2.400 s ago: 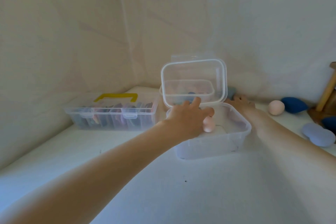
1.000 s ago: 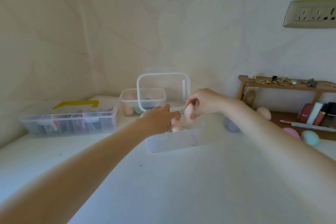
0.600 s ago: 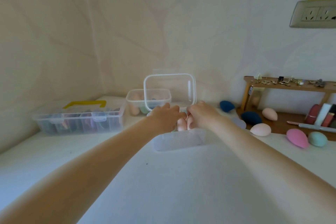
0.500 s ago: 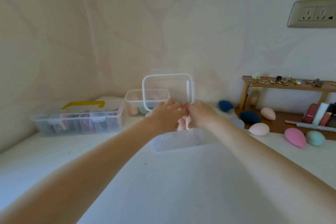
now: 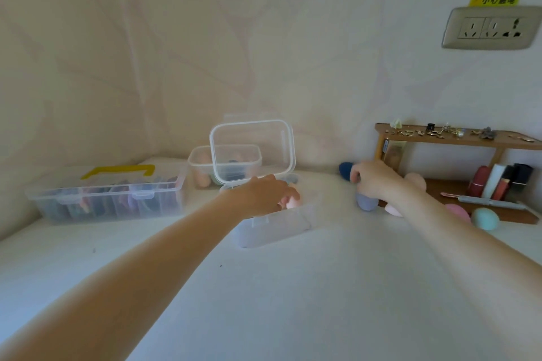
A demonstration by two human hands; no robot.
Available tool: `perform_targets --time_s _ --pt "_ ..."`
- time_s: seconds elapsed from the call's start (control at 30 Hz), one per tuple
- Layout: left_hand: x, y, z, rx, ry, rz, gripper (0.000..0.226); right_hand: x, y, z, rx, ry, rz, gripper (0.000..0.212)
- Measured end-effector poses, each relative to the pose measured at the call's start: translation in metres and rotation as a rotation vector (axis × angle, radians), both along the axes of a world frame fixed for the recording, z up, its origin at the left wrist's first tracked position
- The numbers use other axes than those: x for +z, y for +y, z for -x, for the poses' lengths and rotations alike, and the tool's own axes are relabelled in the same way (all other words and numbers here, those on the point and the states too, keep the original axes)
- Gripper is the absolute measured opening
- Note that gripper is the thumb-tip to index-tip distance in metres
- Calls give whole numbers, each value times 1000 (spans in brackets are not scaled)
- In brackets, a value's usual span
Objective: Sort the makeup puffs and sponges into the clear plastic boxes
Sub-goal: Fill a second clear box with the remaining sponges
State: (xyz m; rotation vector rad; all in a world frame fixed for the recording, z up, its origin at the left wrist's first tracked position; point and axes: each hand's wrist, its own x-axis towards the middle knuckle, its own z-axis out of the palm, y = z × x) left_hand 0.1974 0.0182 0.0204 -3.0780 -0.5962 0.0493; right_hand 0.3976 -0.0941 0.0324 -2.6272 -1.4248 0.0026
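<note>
Two peach sponges [image 5: 289, 202] (blurred) in box [image 5: 275, 228].

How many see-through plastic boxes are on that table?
3: a long yellow-handled box at the left, a small box at the back, and an open box in front under the left hand.

Blur and cover are eating into both hands

The left hand [image 5: 264, 193] is hiding most of the pink sponge [image 5: 291, 203] in the near clear box [image 5: 275, 227]; the right hand [image 5: 374, 182] is smearing over the dark blue sponge [image 5: 344, 170], grip unclear; the wooden shelf [image 5: 457, 138] is running off the right edge.
</note>
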Motion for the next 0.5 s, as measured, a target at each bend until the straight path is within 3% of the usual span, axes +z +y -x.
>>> perform_targets --time_s 0.07,0.13,0.3,0.4,0.5 --pt "-1 0 -1 -4 1 1 37 -18 -5 1 -65 -43 175 38" --pt "-1 1 0 -7 13 5 40 -28 -8 6 -113 -61 219 41" --pt "-1 2 0 -13 34 -2 44 -21 -10 6 -58 -95 -54 23" --pt "-2 2 -1 -11 36 -4 43 4 1 20 42 166 -417 13" --pt "-1 3 -1 -7 32 13 42 26 15 53 166 711 -608 35"
